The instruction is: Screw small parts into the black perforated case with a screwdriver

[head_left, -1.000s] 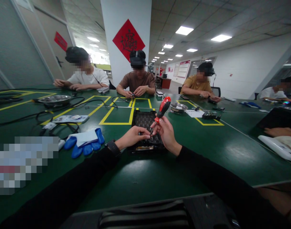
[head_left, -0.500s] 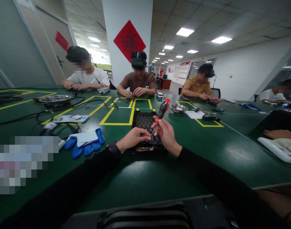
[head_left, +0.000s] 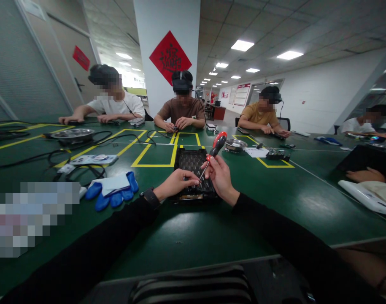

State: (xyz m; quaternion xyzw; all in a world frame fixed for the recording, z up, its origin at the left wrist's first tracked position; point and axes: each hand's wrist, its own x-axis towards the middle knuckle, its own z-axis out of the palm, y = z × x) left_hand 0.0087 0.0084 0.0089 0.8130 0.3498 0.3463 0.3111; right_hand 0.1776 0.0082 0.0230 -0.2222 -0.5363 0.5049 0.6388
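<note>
A screwdriver (head_left: 218, 142) with a red and black handle is in my right hand (head_left: 222, 180), its shaft slanting down to the left. My left hand (head_left: 174, 185) pinches thumb and fingers together right at the screwdriver's tip; whatever they hold there is too small to make out. Under both hands a black plastic housing (head_left: 189, 160) with a patterned inner surface lies on the table, partly covered by my fingers.
Blue and white gloves (head_left: 113, 185) lie to the left, with a phone-like slab (head_left: 93, 159) and black cables behind them. Metal bowls (head_left: 235, 145), a paper sheet (head_left: 256, 152) and a dark electronic part (head_left: 277, 155) stand beyond, on the right. Several co-workers sit around the green table (head_left: 271, 211).
Both my hands and the screwdriver keep nearly the same pose over the housing; the view shifts slightly. The co-worker at far left has stretched one arm out leftward along the table.
</note>
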